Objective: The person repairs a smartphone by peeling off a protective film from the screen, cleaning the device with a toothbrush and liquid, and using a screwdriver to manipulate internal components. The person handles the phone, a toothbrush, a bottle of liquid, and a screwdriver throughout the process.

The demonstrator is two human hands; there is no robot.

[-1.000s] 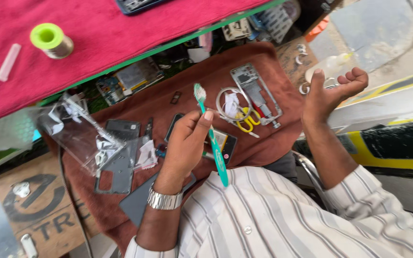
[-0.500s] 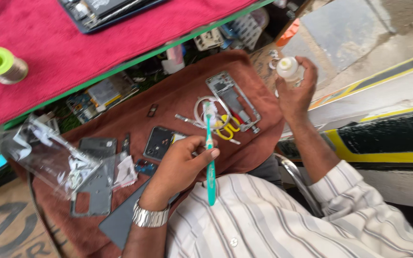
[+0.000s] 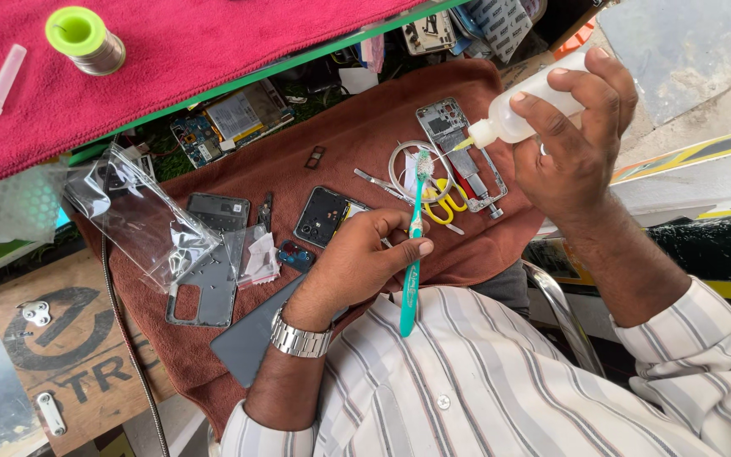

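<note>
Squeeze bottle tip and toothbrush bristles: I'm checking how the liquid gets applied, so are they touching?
Apart. The head view shows the squeeze bottle tip near the phone frame, with brown cloth visible between it and the toothbrush bristles lower left.

A brown towel [image 3: 357, 127] lies spread as a work surface. On it sit a grey phone back cover [image 3: 210, 254], a dark phone body with camera cutouts [image 3: 323, 216], a bare metal phone frame [image 3: 458, 148] and yellow-handled scissors [image 3: 443, 207]. A clear plastic bag [image 3: 141, 216] holding small parts rests at the towel's edge. Above, a red cloth [image 3: 196, 42] carries a green spool of solder wire [image 3: 85, 38] and a small translucent tube [image 3: 2, 78]. A wooden board [image 3: 61, 355] lies below the towel.
</note>
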